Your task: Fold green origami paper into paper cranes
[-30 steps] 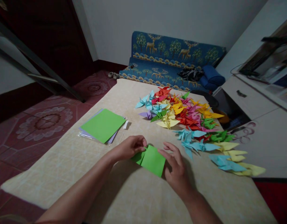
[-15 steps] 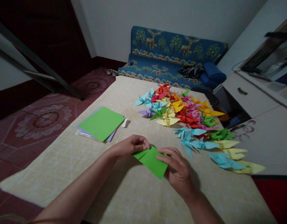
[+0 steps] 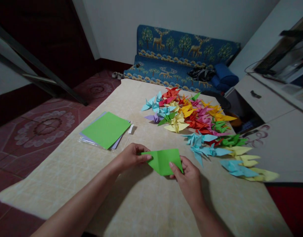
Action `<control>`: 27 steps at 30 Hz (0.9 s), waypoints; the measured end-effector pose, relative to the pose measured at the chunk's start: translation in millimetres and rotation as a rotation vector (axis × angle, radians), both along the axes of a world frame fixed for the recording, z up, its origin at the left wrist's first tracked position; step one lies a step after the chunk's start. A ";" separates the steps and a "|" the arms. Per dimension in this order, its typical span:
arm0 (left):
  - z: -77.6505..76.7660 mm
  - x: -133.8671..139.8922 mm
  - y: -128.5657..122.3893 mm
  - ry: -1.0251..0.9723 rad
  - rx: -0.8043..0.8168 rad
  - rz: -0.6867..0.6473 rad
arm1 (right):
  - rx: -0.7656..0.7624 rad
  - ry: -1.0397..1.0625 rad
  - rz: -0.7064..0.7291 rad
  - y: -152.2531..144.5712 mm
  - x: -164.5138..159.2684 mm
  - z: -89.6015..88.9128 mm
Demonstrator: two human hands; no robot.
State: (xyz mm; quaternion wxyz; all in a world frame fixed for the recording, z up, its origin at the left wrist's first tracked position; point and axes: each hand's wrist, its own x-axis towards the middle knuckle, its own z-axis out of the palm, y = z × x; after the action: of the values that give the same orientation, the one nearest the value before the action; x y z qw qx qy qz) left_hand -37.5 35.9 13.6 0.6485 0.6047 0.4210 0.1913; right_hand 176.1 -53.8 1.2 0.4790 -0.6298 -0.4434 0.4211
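left hand: grasping the left end of the folded green paper, thumb on the upper face, fingers largely hidden behind. right hand: grasping the right end, thumb on top, fingers partly tucked beneath. the paper spans the gap between both hands; this two-ended hold is judged to keep it spread and steady, crease exposed. whether it touches the tablecloth cannot be told.

beyond and outward of the left hand, a stack of sheets, green uppermost, lies near the tablecloth's left edge, apparently placed for easy reach; a white scrap sits just beside it. paper cranes are massed beyond the right hand, the nearest turquoise ones limiting room there. nearer the person than both hands, a broad stretch of cloth offers room; between left hand and stack, a narrower strip.
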 end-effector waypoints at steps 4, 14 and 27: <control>-5.8 4.0 3.5 0.242 0.286 0.055 | -0.008 0.154 0.029 0.1 1.5 2.2; -14.0 19.7 -12.5 0.552 1.015 0.076 | 0.282 -0.779 0.247 -6.5 32.5 -6.2; -21.0 33.6 -59.0 0.467 0.987 0.084 | 0.502 -0.855 0.438 -0.2 51.8 -14.7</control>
State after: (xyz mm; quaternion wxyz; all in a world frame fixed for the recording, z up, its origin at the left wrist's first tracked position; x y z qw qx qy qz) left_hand -3.8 -23.1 -7.4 0.1686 0.8462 0.4378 0.2527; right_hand 227.9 -54.0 -13.5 0.2926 -0.5040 -0.8066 0.0987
